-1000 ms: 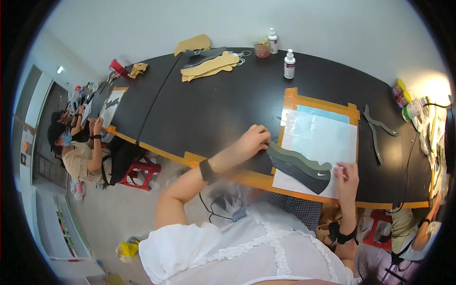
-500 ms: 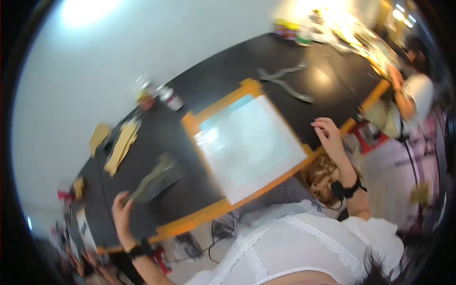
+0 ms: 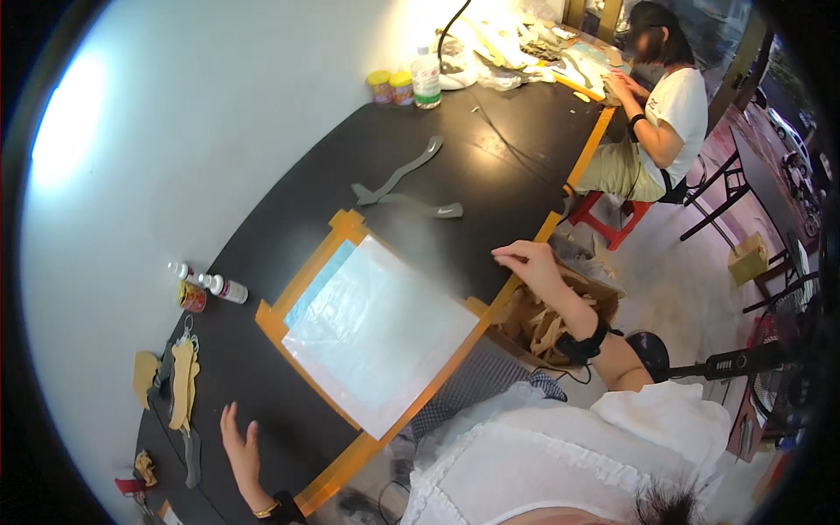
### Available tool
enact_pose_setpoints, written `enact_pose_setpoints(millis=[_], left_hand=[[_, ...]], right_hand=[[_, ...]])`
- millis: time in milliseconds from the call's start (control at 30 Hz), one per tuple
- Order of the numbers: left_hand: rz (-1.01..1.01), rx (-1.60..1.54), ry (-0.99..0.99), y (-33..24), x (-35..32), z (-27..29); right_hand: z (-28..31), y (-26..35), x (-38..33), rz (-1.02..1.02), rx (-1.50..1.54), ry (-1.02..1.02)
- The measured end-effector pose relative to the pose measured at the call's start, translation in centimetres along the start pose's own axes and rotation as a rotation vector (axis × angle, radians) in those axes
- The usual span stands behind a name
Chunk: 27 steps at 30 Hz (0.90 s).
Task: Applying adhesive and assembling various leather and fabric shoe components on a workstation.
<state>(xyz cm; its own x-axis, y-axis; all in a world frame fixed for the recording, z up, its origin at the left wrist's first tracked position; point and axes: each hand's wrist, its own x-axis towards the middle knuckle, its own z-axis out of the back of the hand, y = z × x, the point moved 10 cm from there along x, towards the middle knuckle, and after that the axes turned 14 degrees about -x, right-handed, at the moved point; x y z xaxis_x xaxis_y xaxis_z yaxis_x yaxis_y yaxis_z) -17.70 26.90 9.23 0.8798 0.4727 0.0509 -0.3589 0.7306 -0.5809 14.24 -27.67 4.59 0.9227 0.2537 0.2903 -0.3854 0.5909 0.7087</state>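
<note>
1. I am watching, remotely, the left hand (image 3: 242,451) hanging near a lone grey strip (image 3: 192,461), its fingers standing spread.
2. The right hand (image 3: 529,264) is hanging by the orange-taped edge, fingers bunching; I cannot tell whether the tips are meeting.
3. Paired grey strips (image 3: 423,206) are lying V-shaped on the tabletop (image 3: 324,184), beyond the white sheet (image 3: 394,337).
4. A low right-arm sweep could be skewing them or rucking the sheet.
</note>
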Motion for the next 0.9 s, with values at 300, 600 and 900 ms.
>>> enact_pose_setpoints(millis=[300,600,900], left_hand=[[-0.399,-0.650,0.321,-26.9,6.1,-16.6],[-0.402,-0.943,0.476,-38.4,6.9,-17.9],[-0.886,-0.358,0.171,-38.2,2.4,-14.6]], right_hand=[[-5.3,6.1,2.0,-0.064,0.464,0.140],[-8.3,11.5,1.2,-0.176,1.386,0.696],[-10.9,11.6,-0.9,-0.124,1.093,0.864]])
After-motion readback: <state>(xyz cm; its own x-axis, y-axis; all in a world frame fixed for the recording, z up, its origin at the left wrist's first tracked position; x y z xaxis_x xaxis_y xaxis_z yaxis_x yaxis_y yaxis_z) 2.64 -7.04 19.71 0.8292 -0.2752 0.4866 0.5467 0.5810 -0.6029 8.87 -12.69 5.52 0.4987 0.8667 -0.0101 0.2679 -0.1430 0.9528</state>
